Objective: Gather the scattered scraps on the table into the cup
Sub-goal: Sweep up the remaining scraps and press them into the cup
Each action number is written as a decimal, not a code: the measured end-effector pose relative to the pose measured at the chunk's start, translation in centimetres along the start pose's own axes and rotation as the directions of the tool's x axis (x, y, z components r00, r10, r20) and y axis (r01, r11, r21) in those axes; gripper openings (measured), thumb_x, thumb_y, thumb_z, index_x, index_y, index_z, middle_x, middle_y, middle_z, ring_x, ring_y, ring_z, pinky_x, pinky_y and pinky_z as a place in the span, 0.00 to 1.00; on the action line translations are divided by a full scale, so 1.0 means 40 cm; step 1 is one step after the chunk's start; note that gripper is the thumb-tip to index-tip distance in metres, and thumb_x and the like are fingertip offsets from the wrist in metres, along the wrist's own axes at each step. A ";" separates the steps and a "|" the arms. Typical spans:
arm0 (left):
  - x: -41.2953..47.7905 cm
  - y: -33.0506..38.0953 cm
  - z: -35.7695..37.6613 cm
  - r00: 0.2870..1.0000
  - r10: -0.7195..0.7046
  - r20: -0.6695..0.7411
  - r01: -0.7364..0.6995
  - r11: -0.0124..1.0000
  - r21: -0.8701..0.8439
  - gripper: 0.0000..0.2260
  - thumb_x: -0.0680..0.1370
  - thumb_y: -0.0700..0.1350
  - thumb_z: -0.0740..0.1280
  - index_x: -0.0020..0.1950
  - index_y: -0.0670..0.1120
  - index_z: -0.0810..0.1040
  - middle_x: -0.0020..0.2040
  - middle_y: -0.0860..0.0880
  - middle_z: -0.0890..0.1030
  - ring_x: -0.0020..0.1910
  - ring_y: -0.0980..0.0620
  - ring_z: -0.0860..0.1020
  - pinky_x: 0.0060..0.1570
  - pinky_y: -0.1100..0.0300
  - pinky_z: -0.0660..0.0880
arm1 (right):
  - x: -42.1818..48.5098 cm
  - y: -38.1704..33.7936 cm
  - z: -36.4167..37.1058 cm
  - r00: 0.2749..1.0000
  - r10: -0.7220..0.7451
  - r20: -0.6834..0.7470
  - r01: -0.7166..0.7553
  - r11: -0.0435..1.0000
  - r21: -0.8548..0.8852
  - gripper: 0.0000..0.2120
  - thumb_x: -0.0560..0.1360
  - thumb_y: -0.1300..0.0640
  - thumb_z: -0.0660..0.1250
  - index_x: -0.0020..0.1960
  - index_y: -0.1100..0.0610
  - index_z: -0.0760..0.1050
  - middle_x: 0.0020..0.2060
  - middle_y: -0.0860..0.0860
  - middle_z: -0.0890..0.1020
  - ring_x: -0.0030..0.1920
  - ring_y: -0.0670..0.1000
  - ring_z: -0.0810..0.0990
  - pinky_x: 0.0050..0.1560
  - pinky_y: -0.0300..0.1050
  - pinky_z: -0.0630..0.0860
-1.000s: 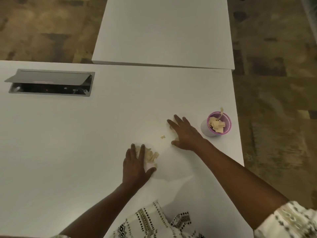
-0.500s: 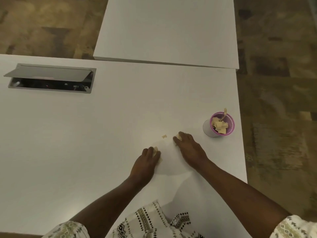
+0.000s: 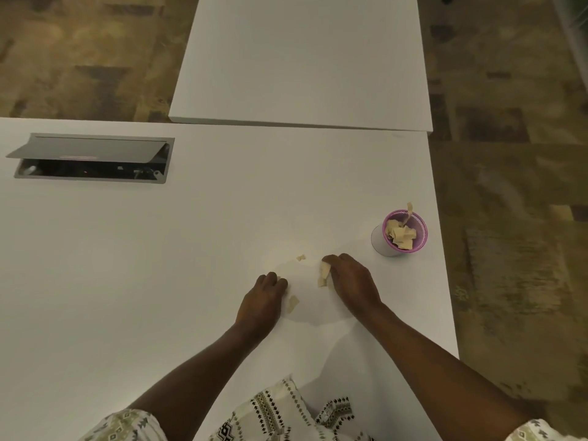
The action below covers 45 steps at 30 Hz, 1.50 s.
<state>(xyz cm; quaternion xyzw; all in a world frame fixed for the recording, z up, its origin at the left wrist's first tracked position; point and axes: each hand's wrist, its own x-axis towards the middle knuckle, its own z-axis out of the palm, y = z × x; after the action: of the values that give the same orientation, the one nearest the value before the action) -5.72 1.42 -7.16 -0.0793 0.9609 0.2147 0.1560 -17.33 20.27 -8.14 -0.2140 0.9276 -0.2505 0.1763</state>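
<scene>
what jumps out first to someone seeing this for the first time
Two bare hands meet low on the white table, the left hand and the right hand curled over tan paper scraps, with one small scrap lying loose just beyond them. To the right, near the table's edge, stands a purple-rimmed cup already heaped with scraps. Far left, an open grey cable hatch breaks the plain surface.

One head-worn wide-angle view looks forward and steeply down from above the near edge of the white surface (image 3: 127,281). Both forearms reach in from the bottom; the patterned floor (image 3: 509,218) shows at right and beyond.
</scene>
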 end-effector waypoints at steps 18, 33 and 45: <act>0.094 0.104 -0.063 0.969 -0.162 -0.187 0.084 0.926 -0.368 0.06 0.77 0.42 0.66 0.47 0.52 0.80 0.47 0.54 0.77 0.48 0.51 0.78 0.42 0.56 0.76 | -0.002 -0.021 -0.117 0.946 0.318 -0.062 -0.235 0.804 0.546 0.11 0.79 0.58 0.67 0.59 0.51 0.82 0.50 0.47 0.85 0.50 0.49 0.84 0.51 0.48 0.83; 0.345 0.455 -0.132 0.958 0.185 -0.220 -0.261 0.880 -0.396 0.08 0.76 0.40 0.63 0.52 0.46 0.79 0.47 0.46 0.76 0.47 0.45 0.76 0.44 0.52 0.74 | 0.013 0.151 -0.336 0.871 0.222 -0.439 -0.166 0.973 0.162 0.14 0.76 0.66 0.67 0.58 0.55 0.82 0.51 0.54 0.85 0.47 0.56 0.82 0.47 0.48 0.81; 0.346 0.421 -0.101 0.932 0.302 -0.202 -0.352 0.887 -0.299 0.23 0.75 0.42 0.68 0.71 0.46 0.72 0.65 0.47 0.79 0.63 0.44 0.76 0.62 0.50 0.72 | -0.016 0.158 -0.296 0.927 0.012 -0.376 -0.010 1.000 0.005 0.22 0.75 0.60 0.65 0.69 0.57 0.72 0.66 0.54 0.77 0.65 0.55 0.76 0.62 0.53 0.76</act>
<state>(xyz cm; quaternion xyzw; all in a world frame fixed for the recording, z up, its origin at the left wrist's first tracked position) -23.46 13.57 -1.77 0.0433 0.9197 0.3891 0.0296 -23.88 30.12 -1.81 -0.1565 0.9449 -0.2874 -0.0027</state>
